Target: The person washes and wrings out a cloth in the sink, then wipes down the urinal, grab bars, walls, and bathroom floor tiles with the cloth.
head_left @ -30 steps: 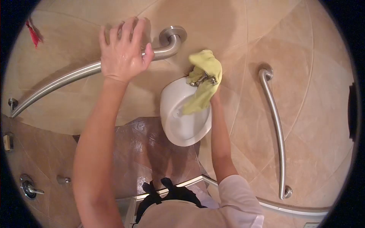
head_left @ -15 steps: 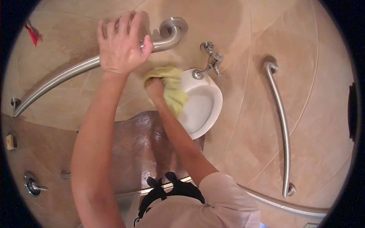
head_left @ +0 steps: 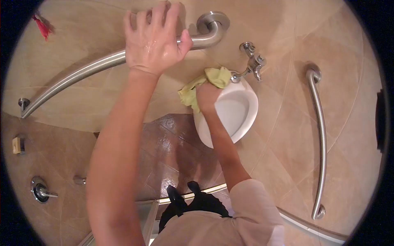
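Note:
My right hand [head_left: 207,97] is closed on a yellow-green cloth [head_left: 219,76] at the upper left rim of a white urinal [head_left: 249,117]. Part of the cloth hangs loose to the left of the hand, and its fingers are partly hidden. My left hand [head_left: 150,46] lies across a curved steel grab bar [head_left: 88,71], back toward me. Its fingers are stretched out and apart beyond the bar, and the palm is hidden. A chrome flush valve [head_left: 255,62] rises from the top of the urinal.
Another steel grab bar [head_left: 321,143] runs down the wall on the right. Lower left are a chrome shower handle [head_left: 41,190] and a small block-shaped item [head_left: 18,145]. A red item [head_left: 42,28] hangs at upper left. The dark tile floor [head_left: 164,147] shines as if wet.
My right hand and the cloth have moved up along the urinal's left side to the rim near the valve. My left hand stays on the bar. The whole view has shifted slightly.

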Tool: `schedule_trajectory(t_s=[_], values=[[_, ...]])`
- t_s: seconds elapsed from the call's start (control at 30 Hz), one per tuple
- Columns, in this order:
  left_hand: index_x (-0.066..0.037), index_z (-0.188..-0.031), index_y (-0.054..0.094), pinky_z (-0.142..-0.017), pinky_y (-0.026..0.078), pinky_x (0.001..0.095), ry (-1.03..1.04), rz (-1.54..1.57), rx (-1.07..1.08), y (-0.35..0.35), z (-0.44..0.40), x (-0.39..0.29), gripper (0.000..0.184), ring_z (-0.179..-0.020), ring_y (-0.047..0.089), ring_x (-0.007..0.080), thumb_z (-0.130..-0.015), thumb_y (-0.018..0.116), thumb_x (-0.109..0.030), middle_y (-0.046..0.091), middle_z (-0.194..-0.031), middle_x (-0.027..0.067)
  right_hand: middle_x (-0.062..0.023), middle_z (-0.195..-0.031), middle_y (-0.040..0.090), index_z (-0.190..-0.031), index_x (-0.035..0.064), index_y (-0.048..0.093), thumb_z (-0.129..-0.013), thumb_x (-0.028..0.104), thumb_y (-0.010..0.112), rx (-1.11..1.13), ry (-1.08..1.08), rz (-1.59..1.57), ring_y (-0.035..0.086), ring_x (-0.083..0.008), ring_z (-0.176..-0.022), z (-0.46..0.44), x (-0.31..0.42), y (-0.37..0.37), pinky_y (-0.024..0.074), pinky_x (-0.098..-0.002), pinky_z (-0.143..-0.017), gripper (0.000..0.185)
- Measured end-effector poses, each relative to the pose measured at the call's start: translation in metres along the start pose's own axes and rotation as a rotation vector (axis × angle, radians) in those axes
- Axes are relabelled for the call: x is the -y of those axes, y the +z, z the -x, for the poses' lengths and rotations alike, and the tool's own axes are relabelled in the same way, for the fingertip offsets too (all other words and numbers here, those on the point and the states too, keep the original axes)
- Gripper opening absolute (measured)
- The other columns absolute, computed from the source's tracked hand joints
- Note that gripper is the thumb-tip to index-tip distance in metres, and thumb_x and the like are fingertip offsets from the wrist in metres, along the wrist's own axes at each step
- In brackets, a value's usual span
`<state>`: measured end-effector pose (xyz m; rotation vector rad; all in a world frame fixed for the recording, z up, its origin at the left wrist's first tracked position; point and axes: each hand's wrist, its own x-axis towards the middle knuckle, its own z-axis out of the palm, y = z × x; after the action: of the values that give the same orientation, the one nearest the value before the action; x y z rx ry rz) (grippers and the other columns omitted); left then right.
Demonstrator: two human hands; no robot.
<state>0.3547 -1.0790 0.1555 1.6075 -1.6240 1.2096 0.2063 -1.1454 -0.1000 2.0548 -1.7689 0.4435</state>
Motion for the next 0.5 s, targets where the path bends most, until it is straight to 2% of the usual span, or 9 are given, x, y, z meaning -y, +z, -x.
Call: schedule_trajectory(t_s=[0.1, 0.13, 0.17, 0.2, 0.23, 0.3, 0.4, 0.47, 0.5], values=[[-0.017, -0.117, 0.051, -0.092, 0.034, 0.0504, -0.007, -0.001, -0.002, -0.004, -0.003, 0.003, 0.048, -0.093, 0.052, 0.0262, -0.074, 0.052, -0.038, 0.054, -0.112, 0.0035, -0.0131, -0.108, 0.060, -0.103, 0.0017, 0.062, -0.079, 0.022, 0.053, 0.148, -0.138, 0.032, 0.049, -0.0307, -0.111, 0.003, 0.001, 0.027, 0.0209, -0.0543, -0.101, 0.033], [-0.011, -0.116, 0.051, -0.094, 0.030, 0.0521, -0.031, 0.056, 0.049, -0.010, -0.007, 0.003, 0.051, -0.097, 0.049, 0.0294, -0.071, 0.054, -0.036, 0.051, -0.114, 0.0090, -0.0131, -0.108, 0.060, -0.103, 0.0017, 0.062, -0.079, 0.022, 0.053, 0.156, -0.140, 0.051, 0.049, -0.0307, -0.111, 0.009, 0.001, 0.030, 0.0209, -0.0543, -0.101, 0.033], [-0.006, -0.115, 0.050, -0.097, 0.027, 0.0538, -0.054, 0.116, 0.102, -0.015, -0.008, 0.001, 0.055, -0.101, 0.046, 0.0326, -0.069, 0.055, -0.034, 0.049, -0.115, 0.0144, -0.0114, -0.105, 0.061, -0.099, 0.0034, 0.064, -0.080, 0.017, 0.051, 0.112, -0.330, 0.091, 0.051, -0.0285, -0.107, 0.017, 0.003, 0.028, 0.0223, -0.0547, -0.100, 0.027], [-0.006, -0.115, 0.050, -0.097, 0.027, 0.0538, -0.061, 0.132, 0.111, -0.016, -0.006, -0.002, 0.055, -0.101, 0.046, 0.0326, -0.069, 0.055, -0.034, 0.049, -0.115, 0.0144, -0.0098, -0.102, 0.062, -0.094, 0.0051, 0.066, -0.080, 0.013, 0.050, 0.072, -0.517, 0.123, 0.053, -0.0263, -0.103, 0.026, 0.002, 0.025, 0.0237, -0.0550, -0.099, 0.024], [-0.005, -0.115, 0.050, -0.097, 0.027, 0.0537, -0.067, 0.117, 0.098, -0.014, -0.007, -0.001, 0.055, -0.100, 0.046, 0.0326, -0.069, 0.055, -0.035, 0.049, -0.114, 0.0146, -0.0098, -0.102, 0.062, -0.094, 0.0051, 0.066, -0.080, 0.013, 0.050, 0.076, -0.517, 0.130, 0.053, -0.0263, -0.103, 0.035, -0.001, 0.023, 0.0237, -0.0550, -0.099, 0.024], [-0.005, -0.115, 0.050, -0.096, 0.027, 0.0537, -0.074, 0.088, 0.083, -0.014, -0.007, 0.001, 0.056, -0.099, 0.046, 0.0327, -0.068, 0.055, -0.036, 0.050, -0.112, 0.0147, -0.0091, -0.106, 0.061, -0.092, 0.0073, 0.068, -0.080, 0.014, 0.049, 0.435, -0.854, 0.149, 0.052, -0.0245, -0.107, 0.052, 0.002, 0.004, 0.0196, -0.0580, -0.102, 0.023], [-0.005, -0.114, 0.050, -0.095, 0.028, 0.0534, -0.045, 0.118, 0.033, -0.011, -0.007, 0.005, 0.055, -0.098, 0.046, 0.0326, -0.069, 0.055, -0.036, 0.050, -0.110, 0.0147, -0.0117, -0.113, 0.059, -0.096, 0.0051, 0.067, -0.080, 0.015, 0.049, 0.239, -0.702, 0.024, 0.049, -0.0254, -0.114, 0.044, -0.019, 0.002, 0.0075, -0.0604, -0.107, 0.025], [-0.005, -0.112, 0.051, -0.094, 0.028, 0.0535, -0.039, 0.120, 0.024, -0.010, -0.006, 0.004, 0.056, -0.097, 0.047, 0.0318, -0.067, 0.056, -0.037, 0.050, -0.109, 0.0145, -0.0132, -0.117, 0.058, -0.107, 0.0012, 0.061, -0.082, 0.018, 0.047, 0.131, -0.493, 0.139, 0.048, -0.0264, -0.117, 0.015, -0.049, -0.030, 0.0160, -0.0606, -0.104, 0.033], [-0.005, -0.112, 0.051, -0.094, 0.028, 0.0535, -0.043, 0.121, 0.026, -0.011, -0.006, 0.004, 0.056, -0.097, 0.047, 0.0318, -0.067, 0.056, -0.037, 0.050, -0.109, 0.0145, -0.0141, -0.117, 0.058, -0.104, 0.0004, 0.062, -0.083, 0.019, 0.048, 0.120, -0.325, 0.051, 0.049, -0.0277, -0.115, -0.002, -0.069, -0.043, 0.0235, -0.0576, -0.101, 0.031]])
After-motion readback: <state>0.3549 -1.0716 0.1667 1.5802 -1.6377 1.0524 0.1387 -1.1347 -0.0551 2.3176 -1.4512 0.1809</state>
